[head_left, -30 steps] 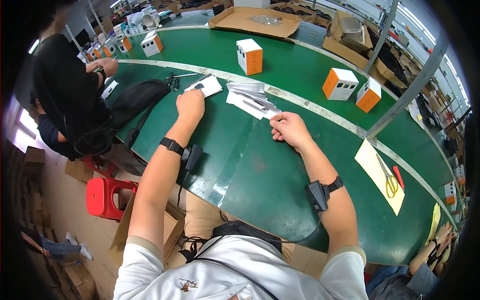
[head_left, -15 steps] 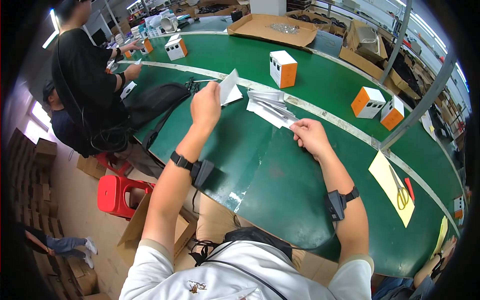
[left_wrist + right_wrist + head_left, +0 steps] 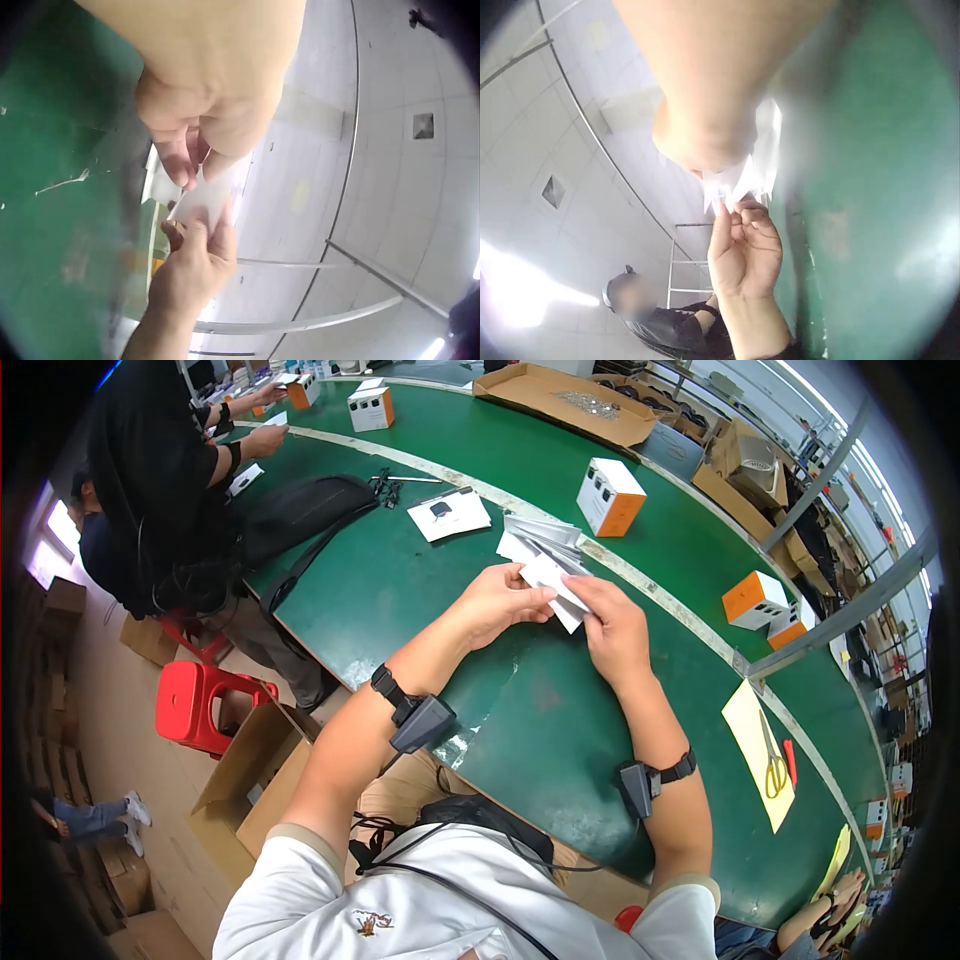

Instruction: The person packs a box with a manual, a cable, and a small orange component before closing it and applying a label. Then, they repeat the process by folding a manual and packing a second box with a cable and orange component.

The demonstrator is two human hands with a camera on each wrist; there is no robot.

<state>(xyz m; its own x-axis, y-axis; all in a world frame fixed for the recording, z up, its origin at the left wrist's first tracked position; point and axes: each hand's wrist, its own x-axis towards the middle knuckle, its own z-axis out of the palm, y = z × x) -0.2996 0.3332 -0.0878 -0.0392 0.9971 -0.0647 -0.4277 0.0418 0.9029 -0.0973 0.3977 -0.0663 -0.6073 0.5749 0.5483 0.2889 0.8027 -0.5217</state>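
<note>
1. White, thin paper sheet (image 3: 546,573) hangs above the curved green tabletop (image 3: 530,750) in the head view, held between both hands. The left hand (image 3: 495,607) has its thumb and bent fingers closed on the sheet's left part; the right hand (image 3: 616,625) pinches its right part, the fingers drawn in with little gap. Just beyond them lies a loose, fanned pile of white papers (image 3: 540,534); whether the sheet touches it, I cannot tell. Left of the pile, a flat white card with a black printed picture (image 3: 448,515) rests apart. Farther off stands a white-and-orange cardboard box with dark pictures (image 3: 611,500). On the right, a yellow paper sheet (image 3: 745,735) bears yellow-handled metal scissors (image 3: 775,772). At the far left, a person in black clothing (image 3: 150,490) stands by the table beside a black fabric bag (image 3: 310,515).

2. Seen from the left wrist, the left hand's thumb and fingers nip one end of the paper sheet while the right hand grips the other, thumb on its face; a pale tiled ceiling (image 3: 397,187) fills the right side.

3. From the right wrist, the left hand's palm shows, fingers curled at the paper's edge; the right hand's fingertips are hidden.
</note>
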